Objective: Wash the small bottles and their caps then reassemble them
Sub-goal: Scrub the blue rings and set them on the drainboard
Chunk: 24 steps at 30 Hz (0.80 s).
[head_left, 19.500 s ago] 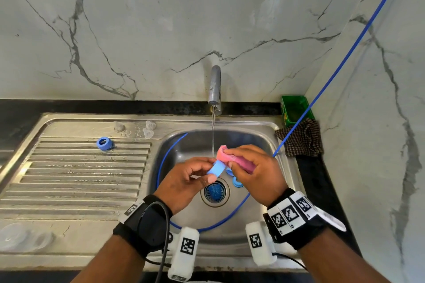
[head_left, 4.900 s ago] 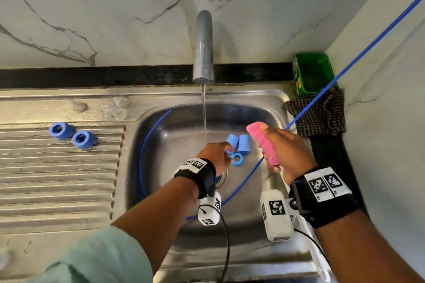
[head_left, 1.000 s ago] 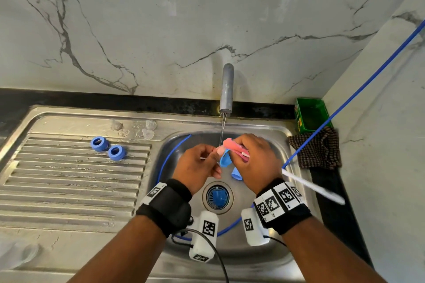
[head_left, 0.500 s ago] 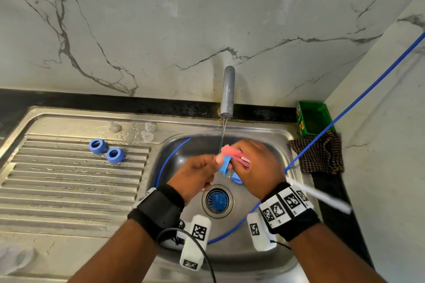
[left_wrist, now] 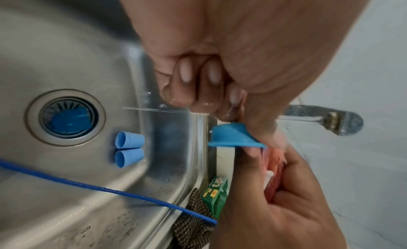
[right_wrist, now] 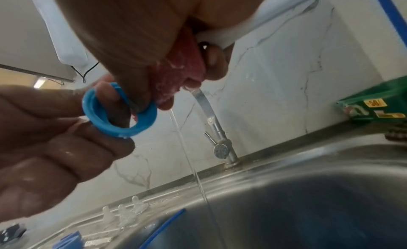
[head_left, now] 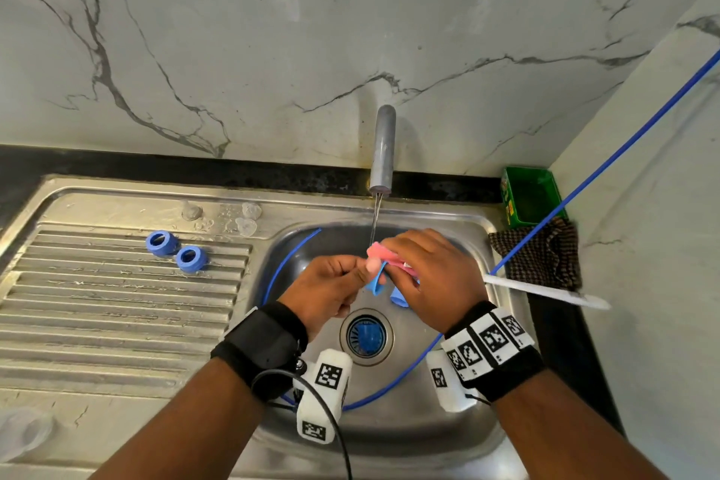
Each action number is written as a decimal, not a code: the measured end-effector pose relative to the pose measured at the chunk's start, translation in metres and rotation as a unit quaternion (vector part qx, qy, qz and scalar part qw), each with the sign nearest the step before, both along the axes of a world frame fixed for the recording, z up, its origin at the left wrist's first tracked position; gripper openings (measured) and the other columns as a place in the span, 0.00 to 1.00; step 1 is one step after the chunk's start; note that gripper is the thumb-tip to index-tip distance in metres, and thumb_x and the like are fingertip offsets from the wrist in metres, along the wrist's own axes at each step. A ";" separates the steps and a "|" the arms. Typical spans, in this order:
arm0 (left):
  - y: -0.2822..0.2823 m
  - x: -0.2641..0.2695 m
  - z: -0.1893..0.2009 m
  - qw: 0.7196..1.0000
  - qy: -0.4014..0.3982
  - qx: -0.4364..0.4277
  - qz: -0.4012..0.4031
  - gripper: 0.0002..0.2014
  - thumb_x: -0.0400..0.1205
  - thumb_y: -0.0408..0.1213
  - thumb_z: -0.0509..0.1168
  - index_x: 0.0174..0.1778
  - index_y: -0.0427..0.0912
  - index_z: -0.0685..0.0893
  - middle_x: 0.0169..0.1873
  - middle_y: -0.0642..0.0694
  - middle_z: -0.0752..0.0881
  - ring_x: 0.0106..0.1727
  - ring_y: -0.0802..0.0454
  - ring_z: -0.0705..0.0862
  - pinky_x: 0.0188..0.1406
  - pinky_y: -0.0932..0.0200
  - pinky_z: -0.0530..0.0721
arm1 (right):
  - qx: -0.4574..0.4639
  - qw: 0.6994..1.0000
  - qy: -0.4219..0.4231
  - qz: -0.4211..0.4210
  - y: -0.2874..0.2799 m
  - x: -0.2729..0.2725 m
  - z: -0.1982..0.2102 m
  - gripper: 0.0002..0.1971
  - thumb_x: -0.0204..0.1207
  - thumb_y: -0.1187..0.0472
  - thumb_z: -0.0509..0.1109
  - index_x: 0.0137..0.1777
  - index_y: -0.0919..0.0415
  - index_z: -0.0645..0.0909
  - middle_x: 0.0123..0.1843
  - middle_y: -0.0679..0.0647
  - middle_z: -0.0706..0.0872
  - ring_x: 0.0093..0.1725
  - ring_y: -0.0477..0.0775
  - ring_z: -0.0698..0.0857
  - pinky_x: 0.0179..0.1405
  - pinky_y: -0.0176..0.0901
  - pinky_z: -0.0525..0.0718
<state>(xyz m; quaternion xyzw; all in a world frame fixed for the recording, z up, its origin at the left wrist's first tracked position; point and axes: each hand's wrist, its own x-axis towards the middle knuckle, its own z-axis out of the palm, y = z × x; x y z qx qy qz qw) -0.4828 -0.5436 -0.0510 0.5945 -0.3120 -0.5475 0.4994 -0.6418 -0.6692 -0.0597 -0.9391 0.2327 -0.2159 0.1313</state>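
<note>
Left hand (head_left: 327, 286) pinches a blue cap (right_wrist: 120, 111) beneath the tap's thin stream; right hand (head_left: 432, 277), touching it, grips a pink sponge (head_left: 383, 255) pressed to the cap. Below the hands, two blue bottles (left_wrist: 129, 149) lie side by side in the sink (head_left: 448, 425).

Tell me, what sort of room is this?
Most likely a home kitchen, at the washing-up spot: a steel sink with a ribbed draining board, a running tap on a marble-look wall, and a checked cloth by a green box.
</note>
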 end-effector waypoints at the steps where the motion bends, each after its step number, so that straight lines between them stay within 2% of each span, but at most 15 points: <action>1: -0.001 -0.001 -0.001 1.000 -0.004 -0.018 0.004 0.15 0.80 0.54 0.68 0.39 0.45 0.89 0.26 0.50 0.67 0.28 0.56 0.64 0.27 0.63 0.68 | 0.016 1.000 -0.009 0.001 0.000 0.001 0.000 0.16 0.83 0.47 0.61 0.63 0.47 0.86 0.56 0.46 0.89 0.57 0.51 0.85 0.52 0.50 0.86; 3: -0.002 -0.002 -0.002 0.998 -0.029 -0.063 0.004 0.12 0.83 0.49 0.70 0.38 0.47 0.88 0.27 0.53 0.71 0.28 0.58 0.65 0.28 0.65 0.69 | 0.195 0.978 -0.066 -0.007 0.001 0.006 0.002 0.12 0.85 0.49 0.65 0.60 0.47 0.88 0.54 0.46 0.91 0.56 0.49 0.87 0.56 0.52 0.87; 5: -0.002 -0.002 -0.002 0.995 -0.054 -0.084 -0.006 0.12 0.83 0.48 0.69 0.41 0.43 0.88 0.28 0.56 0.75 0.29 0.59 0.67 0.29 0.66 0.70 | 0.408 0.905 -0.115 -0.027 0.001 0.010 0.002 0.08 0.83 0.54 0.72 0.58 0.49 0.90 0.51 0.48 0.93 0.54 0.48 0.90 0.60 0.55 0.87; 6: -0.001 -0.001 -0.002 0.994 -0.065 -0.088 -0.013 0.14 0.83 0.48 0.70 0.44 0.40 0.88 0.28 0.57 0.76 0.29 0.60 0.68 0.29 0.66 0.70 | 0.439 0.889 -0.122 -0.030 0.001 0.010 0.001 0.08 0.82 0.55 0.73 0.58 0.50 0.91 0.52 0.48 0.93 0.54 0.48 0.91 0.61 0.55 0.88; 7: 0.000 -0.001 -0.002 0.994 -0.073 -0.085 -0.019 0.15 0.84 0.47 0.70 0.46 0.36 0.88 0.28 0.58 0.77 0.29 0.61 0.69 0.29 0.66 0.70 | 0.431 0.895 -0.116 -0.026 0.000 0.008 -0.001 0.09 0.82 0.55 0.73 0.59 0.51 0.91 0.52 0.49 0.93 0.54 0.48 0.91 0.61 0.55 0.88; 8: 0.001 -0.001 -0.002 0.994 -0.075 -0.076 -0.023 0.16 0.84 0.47 0.68 0.49 0.35 0.88 0.28 0.59 0.77 0.29 0.62 0.69 0.29 0.65 0.69 | 0.384 0.917 -0.100 -0.018 -0.002 0.006 -0.004 0.10 0.83 0.53 0.71 0.60 0.50 0.90 0.52 0.48 0.93 0.54 0.48 0.90 0.59 0.56 0.87; 10: 0.003 -0.002 0.000 0.997 -0.056 -0.052 -0.028 0.17 0.82 0.49 0.65 0.50 0.37 0.89 0.28 0.56 0.72 0.29 0.60 0.67 0.29 0.62 0.66 | 0.204 0.979 -0.030 0.001 -0.004 0.000 -0.002 0.14 0.85 0.47 0.63 0.62 0.44 0.87 0.54 0.44 0.90 0.55 0.47 0.87 0.56 0.53 0.86; 11: 0.003 -0.002 0.002 0.999 -0.033 -0.032 -0.025 0.18 0.82 0.52 0.64 0.48 0.39 0.89 0.28 0.53 0.70 0.29 0.59 0.65 0.29 0.61 0.65 | 0.094 0.996 0.002 0.008 -0.004 -0.001 0.000 0.15 0.84 0.47 0.59 0.63 0.42 0.85 0.54 0.43 0.88 0.55 0.48 0.85 0.53 0.51 0.86; 13: 0.003 -0.002 0.006 1.000 0.018 0.001 -0.014 0.18 0.81 0.55 0.64 0.41 0.42 0.87 0.26 0.50 0.67 0.28 0.57 0.63 0.27 0.62 0.64 | -0.038 0.998 0.044 0.032 -0.002 -0.001 0.007 0.16 0.83 0.48 0.57 0.63 0.42 0.83 0.54 0.43 0.87 0.54 0.51 0.83 0.46 0.50 0.86; 15: 0.002 -0.003 0.006 1.000 0.021 -0.007 -0.007 0.14 0.81 0.52 0.66 0.37 0.47 0.87 0.25 0.51 0.66 0.28 0.56 0.63 0.27 0.63 0.67 | -0.020 0.998 0.051 0.031 0.002 0.000 0.008 0.17 0.84 0.47 0.56 0.65 0.43 0.83 0.55 0.44 0.87 0.54 0.51 0.83 0.47 0.52 0.86; 17: 0.002 -0.004 0.005 0.999 -0.005 -0.047 -0.005 0.13 0.83 0.50 0.67 0.36 0.50 0.87 0.26 0.51 0.68 0.28 0.56 0.64 0.27 0.64 0.68 | 0.139 0.990 -0.008 0.003 0.004 0.003 0.003 0.16 0.85 0.47 0.60 0.64 0.44 0.86 0.55 0.44 0.89 0.55 0.47 0.85 0.54 0.52 0.86; 19: 0.003 -0.006 0.003 0.997 -0.017 -0.079 0.001 0.12 0.85 0.48 0.68 0.37 0.49 0.87 0.27 0.51 0.69 0.29 0.56 0.64 0.28 0.65 0.68 | 0.322 0.942 -0.095 -0.020 0.006 0.006 0.002 0.12 0.85 0.53 0.69 0.64 0.51 0.88 0.57 0.49 0.92 0.57 0.46 0.88 0.62 0.51 0.86; 20: 0.004 -0.006 0.002 0.996 -0.017 -0.088 0.002 0.11 0.84 0.48 0.68 0.38 0.49 0.87 0.27 0.51 0.69 0.29 0.56 0.65 0.28 0.65 0.68 | 0.352 0.929 -0.116 -0.020 0.006 0.007 0.001 0.11 0.84 0.57 0.71 0.64 0.54 0.89 0.58 0.52 0.92 0.58 0.47 0.89 0.63 0.50 0.86; 22: 0.005 -0.005 0.002 0.996 -0.011 -0.088 -0.003 0.11 0.84 0.49 0.68 0.40 0.47 0.87 0.27 0.54 0.71 0.29 0.58 0.65 0.28 0.65 0.68 | 0.315 0.943 -0.111 -0.002 0.005 0.007 0.000 0.10 0.84 0.57 0.70 0.61 0.52 0.89 0.55 0.51 0.92 0.56 0.49 0.89 0.60 0.50 0.86; 24: 0.006 -0.004 0.003 0.998 -0.005 -0.066 -0.005 0.13 0.85 0.50 0.68 0.44 0.46 0.89 0.27 0.56 0.71 0.29 0.59 0.65 0.28 0.64 0.68 | 0.211 0.976 -0.056 -0.004 0.002 0.005 0.005 0.13 0.85 0.50 0.63 0.61 0.44 0.88 0.53 0.45 0.90 0.54 0.48 0.86 0.54 0.52 0.85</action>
